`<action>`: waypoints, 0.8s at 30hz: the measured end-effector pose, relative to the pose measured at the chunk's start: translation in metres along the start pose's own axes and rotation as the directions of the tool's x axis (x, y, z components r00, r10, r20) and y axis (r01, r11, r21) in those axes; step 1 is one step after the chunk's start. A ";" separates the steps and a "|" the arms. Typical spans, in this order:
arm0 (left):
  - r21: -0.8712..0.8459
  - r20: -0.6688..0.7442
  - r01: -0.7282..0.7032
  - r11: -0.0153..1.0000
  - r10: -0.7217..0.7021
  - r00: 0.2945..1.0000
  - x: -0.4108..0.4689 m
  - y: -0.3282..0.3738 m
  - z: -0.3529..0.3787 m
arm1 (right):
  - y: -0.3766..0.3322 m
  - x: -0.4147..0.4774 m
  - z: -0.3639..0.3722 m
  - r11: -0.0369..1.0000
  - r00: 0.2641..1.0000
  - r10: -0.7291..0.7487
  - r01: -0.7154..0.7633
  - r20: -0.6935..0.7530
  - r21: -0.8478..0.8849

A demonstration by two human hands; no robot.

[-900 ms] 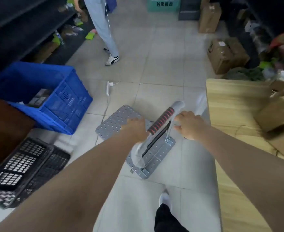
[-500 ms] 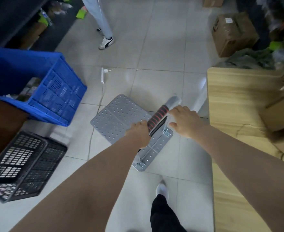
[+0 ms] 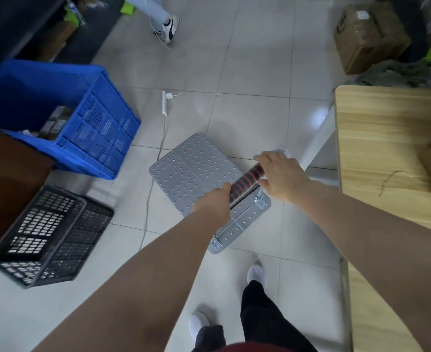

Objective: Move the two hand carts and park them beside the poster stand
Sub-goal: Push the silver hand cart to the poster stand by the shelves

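At frame left we see a blue crate [image 3: 64,118] and black basket [image 3: 49,237]. At centre, the hand cart [image 3: 196,179] stands on the floor; our left hand [image 3: 213,208] and right hand [image 3: 279,175] have fingers wrapped around its handle [image 3: 246,180]. A tabletop [image 3: 387,138] fills the right.

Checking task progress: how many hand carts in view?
1. The hand cart stands on the floor tiles, left hand and right hand on its handle. The second is out of frame.
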State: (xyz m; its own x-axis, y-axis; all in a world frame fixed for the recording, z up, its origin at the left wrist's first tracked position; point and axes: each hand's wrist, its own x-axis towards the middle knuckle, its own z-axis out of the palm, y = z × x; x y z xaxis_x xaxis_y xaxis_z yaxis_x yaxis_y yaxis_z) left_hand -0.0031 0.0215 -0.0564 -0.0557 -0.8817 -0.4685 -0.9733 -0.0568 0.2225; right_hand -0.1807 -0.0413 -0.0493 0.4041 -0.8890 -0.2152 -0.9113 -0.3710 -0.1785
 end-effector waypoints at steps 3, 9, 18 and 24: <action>0.021 0.010 -0.013 1.000 0.012 1.000 -0.026 -0.020 0.008 | -0.027 -0.011 0.013 0.999 0.998 -0.026 0.027 0.060 -0.019; 0.017 0.035 -0.040 0.999 0.039 0.999 -0.076 -0.067 0.026 | -0.067 -0.049 0.047 1.000 0.995 0.006 -0.007 0.103 0.015; 0.155 -0.077 0.040 0.987 -0.028 0.997 -0.142 -0.156 0.059 | -0.153 -0.098 0.085 0.998 0.986 -0.051 0.044 0.157 0.051; 0.226 -0.138 0.093 0.970 -0.062 0.989 -0.153 -0.211 0.057 | -0.210 -0.104 0.105 0.995 0.992 -0.083 0.077 0.092 0.068</action>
State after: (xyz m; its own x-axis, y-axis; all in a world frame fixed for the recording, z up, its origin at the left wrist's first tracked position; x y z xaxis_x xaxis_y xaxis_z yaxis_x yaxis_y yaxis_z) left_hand 0.1985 0.1952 -0.0802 0.0363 -0.9325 -0.3595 -0.9993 -0.0307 -0.0213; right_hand -0.0235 0.1576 -0.0903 0.4837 -0.8270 -0.2867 -0.8701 -0.4189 -0.2597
